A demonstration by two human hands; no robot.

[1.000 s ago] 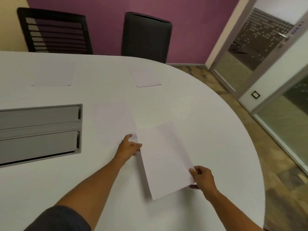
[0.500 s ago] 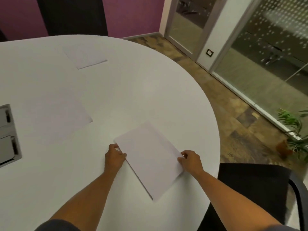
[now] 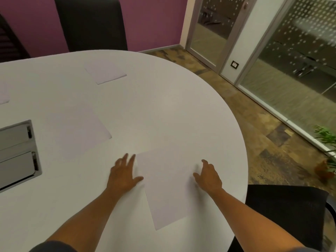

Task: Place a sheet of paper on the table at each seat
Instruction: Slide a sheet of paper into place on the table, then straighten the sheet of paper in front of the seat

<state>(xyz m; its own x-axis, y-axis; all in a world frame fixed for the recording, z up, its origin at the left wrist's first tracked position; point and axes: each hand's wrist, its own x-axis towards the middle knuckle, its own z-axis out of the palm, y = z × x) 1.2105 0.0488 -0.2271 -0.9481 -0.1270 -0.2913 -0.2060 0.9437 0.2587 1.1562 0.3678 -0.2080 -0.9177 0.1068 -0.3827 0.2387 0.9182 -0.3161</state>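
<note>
A white sheet of paper [image 3: 167, 190] lies flat on the white bench [image 3: 163, 110], near its rounded edge, in front of a black seat [image 3: 289, 206]. The left hand [image 3: 123, 176] rests spread at the sheet's left edge, thumb touching it. The right hand [image 3: 209, 176] sits open at its right edge. 3 more sheets lie farther off: one mid-bench [image 3: 78, 131], one [image 3: 105, 71] before a black chair [image 3: 91, 24], one at the left border [image 3: 3, 93].

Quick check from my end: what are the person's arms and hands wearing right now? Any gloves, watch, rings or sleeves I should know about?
Both forearms are bare. The left hand and right hand have no gloves, and no watch, bracelet or ring shows, though the picture is slightly blurred. A dark blue-grey sleeve covers the left upper arm at the bottom edge; a sliver of similar dark fabric shows at the right arm's lower edge.
</note>
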